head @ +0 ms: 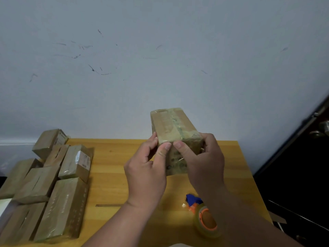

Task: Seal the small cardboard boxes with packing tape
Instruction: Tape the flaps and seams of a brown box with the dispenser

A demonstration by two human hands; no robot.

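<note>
I hold a small cardboard box (173, 127) above the wooden table (114, 168), its long side pointing away from me. Clear tape with green print runs along its top and down the near end. My left hand (147, 168) grips the box's left near corner, thumb pressed on the near edge. My right hand (201, 157) grips the right near corner, thumb beside the left thumb. A tape dispenser (204, 216) with an orange core, a blue handle and a clear roll lies on the table under my right forearm.
Several small cardboard boxes (53, 184) are piled at the table's left side, some wrapped in tape. A white wall stands right behind the table. A dark door with a metal handle (322, 129) is at the right.
</note>
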